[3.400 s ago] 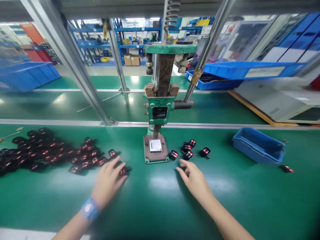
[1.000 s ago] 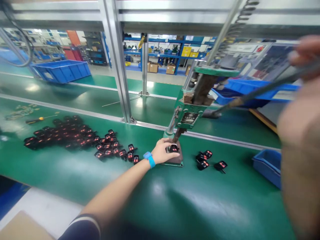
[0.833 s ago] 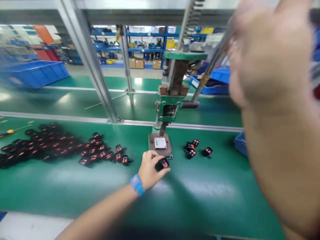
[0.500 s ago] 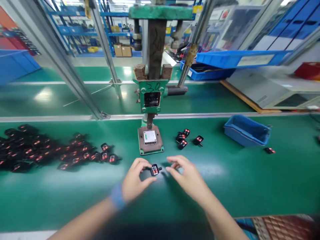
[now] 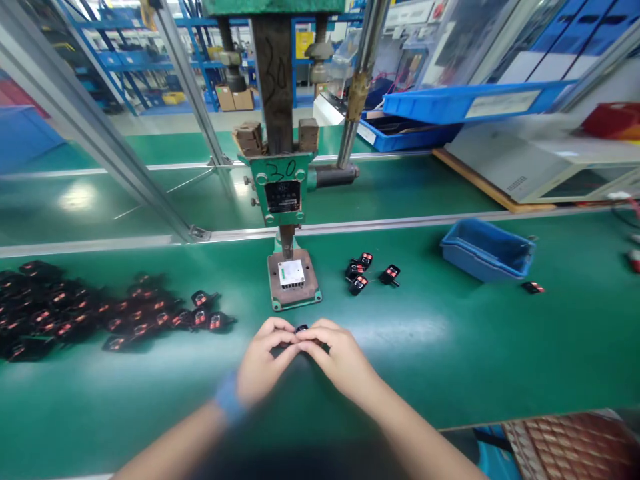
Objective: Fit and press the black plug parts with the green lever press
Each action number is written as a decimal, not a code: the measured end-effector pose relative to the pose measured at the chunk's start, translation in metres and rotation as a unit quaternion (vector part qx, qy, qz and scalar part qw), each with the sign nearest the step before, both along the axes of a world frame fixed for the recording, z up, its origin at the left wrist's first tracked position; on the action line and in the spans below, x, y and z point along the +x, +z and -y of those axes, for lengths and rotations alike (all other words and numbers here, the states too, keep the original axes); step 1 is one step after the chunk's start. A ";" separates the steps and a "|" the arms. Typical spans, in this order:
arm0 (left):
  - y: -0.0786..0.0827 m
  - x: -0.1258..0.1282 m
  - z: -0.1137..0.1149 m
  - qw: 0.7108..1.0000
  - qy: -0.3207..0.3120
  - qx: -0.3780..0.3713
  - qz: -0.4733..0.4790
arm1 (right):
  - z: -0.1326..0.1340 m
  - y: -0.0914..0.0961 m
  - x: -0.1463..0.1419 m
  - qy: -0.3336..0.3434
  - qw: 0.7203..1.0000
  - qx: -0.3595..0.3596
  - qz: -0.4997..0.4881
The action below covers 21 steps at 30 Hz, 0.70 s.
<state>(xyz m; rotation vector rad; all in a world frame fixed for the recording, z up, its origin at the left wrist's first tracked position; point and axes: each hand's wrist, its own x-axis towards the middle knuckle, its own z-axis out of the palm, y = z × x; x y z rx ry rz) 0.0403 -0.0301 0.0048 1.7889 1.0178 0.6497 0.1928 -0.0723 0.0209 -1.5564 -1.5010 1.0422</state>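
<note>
Between my two hands, just in front of the press, is a small black plastic part (image 5: 301,329), mostly covered by my fingers. My left hand (image 5: 266,357) grips its left side, thumb and fingers pinched together. My right hand (image 5: 336,355) pinches it from the right, with the fingertips of both hands meeting. Beyond them stands a green hand press (image 5: 283,190) marked 30. A white block fixture (image 5: 291,274) sits on its base plate (image 5: 310,293) under the ram.
A large pile of similar black-and-red parts (image 5: 65,310) spreads to the left. Several more (image 5: 358,285) lie right of the press. A blue bin (image 5: 483,257) stands farther right, beside a single part (image 5: 533,287). Metal frame posts (image 5: 187,80) rise behind.
My right hand has moved left onto the black part, and my left fingers have closed on it. The whole view has shifted slightly.
</note>
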 end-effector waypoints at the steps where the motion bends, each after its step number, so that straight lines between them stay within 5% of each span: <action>1: 0.000 0.000 0.000 1.000 -0.002 0.008 -0.006 | -0.001 0.000 0.000 -0.003 1.000 0.003 0.002; 10: -0.027 -0.016 -0.005 0.996 -0.049 0.038 -0.071 | 0.000 -0.005 0.001 0.000 0.993 0.069 0.092; 17: -0.036 -0.019 -0.010 0.995 0.011 -0.082 -0.050 | 0.007 -0.010 0.005 -0.027 0.991 0.094 0.086; 21: -0.039 -0.023 -0.017 0.993 0.061 -0.084 -0.061 | 0.008 -0.016 0.004 -0.037 0.987 0.119 0.104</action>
